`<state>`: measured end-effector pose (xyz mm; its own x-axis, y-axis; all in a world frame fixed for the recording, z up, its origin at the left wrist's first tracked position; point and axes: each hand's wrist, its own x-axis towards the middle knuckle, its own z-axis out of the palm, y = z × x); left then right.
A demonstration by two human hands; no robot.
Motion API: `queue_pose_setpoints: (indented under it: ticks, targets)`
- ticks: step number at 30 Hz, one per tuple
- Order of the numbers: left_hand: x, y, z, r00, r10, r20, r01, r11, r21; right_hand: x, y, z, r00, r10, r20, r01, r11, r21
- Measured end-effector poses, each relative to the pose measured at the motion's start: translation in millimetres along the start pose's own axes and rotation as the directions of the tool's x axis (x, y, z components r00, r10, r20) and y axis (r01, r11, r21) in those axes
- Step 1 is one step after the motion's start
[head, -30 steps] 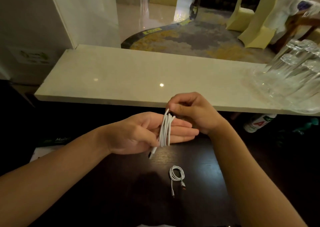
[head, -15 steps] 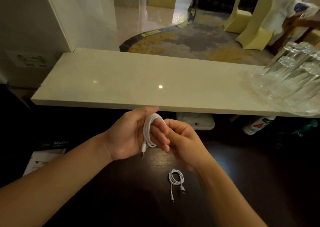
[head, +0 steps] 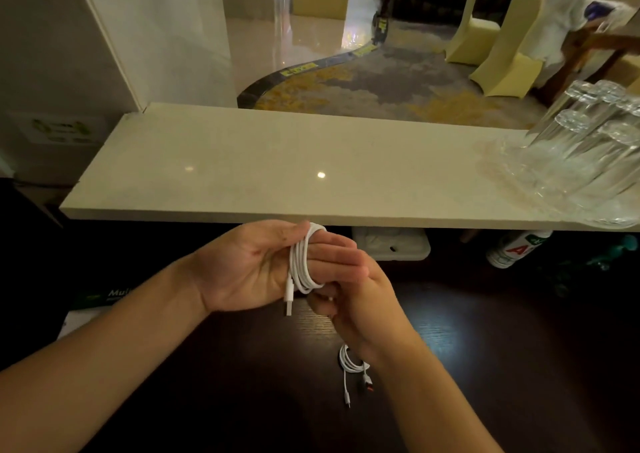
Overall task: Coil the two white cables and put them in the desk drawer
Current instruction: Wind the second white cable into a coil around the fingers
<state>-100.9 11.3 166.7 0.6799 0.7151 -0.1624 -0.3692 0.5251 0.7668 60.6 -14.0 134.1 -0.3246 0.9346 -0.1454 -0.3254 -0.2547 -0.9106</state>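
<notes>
A white cable [head: 302, 262] is wound in several loops around the fingers of my left hand [head: 252, 267], palm up, with its USB plug hanging below the palm. My right hand [head: 356, 300] sits under and just right of the left fingertips, pinching the cable's loose end at the bottom of the loops. A second white cable [head: 351, 366] lies coiled on the dark desk [head: 485, 366] below my right wrist, which covers part of it. No drawer is in view.
A pale stone counter [head: 242, 175] runs across above the desk, with several clear glasses [head: 581, 154] at its right end. Under it sit a white power strip [head: 391, 248] and a bottle [head: 512, 250]. A printed box [head: 100, 295] lies at the left.
My right hand has gone from above the left fingers down to below them, carrying the cable end around. The coil on the left fingers has gained a turn.
</notes>
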Motion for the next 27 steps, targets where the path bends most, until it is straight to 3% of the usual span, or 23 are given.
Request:
queue_pose_setpoints:
  ticks: [2, 4, 6, 7, 9, 12, 15, 24, 26, 27]
  targets:
    - [-0.6, 0.8, 3.3, 0.999, -0.014, -0.045, 0.018, 0.996, 0.082, 0.8, -0.7, -1.4, 0.995, 0.045, 0.084, -0.053, 0.994, 0.093]
    - [3.8, -2.5, 15.3, 0.96, -0.005, -0.282, 0.025, 0.997, 0.067, 1.3, 0.8, 0.0, 0.994, 0.016, 0.107, -0.016, 1.0, 0.001]
    - [9.3, -12.7, 21.1, 0.799, 0.069, -0.597, -0.036, 0.997, 0.067, 1.2, 4.4, 5.4, 0.998, 0.004, 0.067, 0.007, 0.987, -0.161]
    - [12.2, -19.4, 19.9, 0.719, 0.101, -0.688, -0.073, 0.995, 0.07, 1.5, 6.4, 8.2, 0.999, -0.009, 0.034, 0.017, 0.972, -0.235]
    - [18.4, -28.5, 20.1, 0.61, 0.132, -0.781, -0.131, 0.989, 0.065, 3.9, 11.2, 12.9, 0.998, -0.066, -0.019, 0.055, 0.934, -0.353]
    - [20.3, -34.8, 14.6, 0.523, 0.072, -0.849, -0.183, 0.983, -0.03, 8.5, 17.5, 15.8, 0.993, -0.109, -0.052, 0.07, 0.871, -0.487]
    - [18.0, -35.2, 6.8, 0.501, -0.023, -0.865, -0.226, 0.961, -0.157, 9.9, 25.1, 18.6, 0.992, -0.09, -0.09, 0.028, 0.841, -0.54]
    - [13.7, -40.4, -16.4, 0.492, 0.002, -0.87, -0.256, 0.956, -0.143, 18.5, 37.4, 18.3, 0.984, -0.088, -0.158, -0.027, 0.794, -0.608]
    - [7.3, -37.7, -26.5, 0.522, 0.028, -0.852, -0.186, 0.979, -0.082, 17.7, 34.5, 13.0, 0.977, -0.121, -0.175, -0.016, 0.777, -0.629]
    - [3.3, -36.2, -29.5, 0.577, 0.069, -0.814, -0.113, 0.994, 0.005, 17.9, 30.5, 8.7, 0.979, -0.131, -0.157, -0.003, 0.756, -0.654]
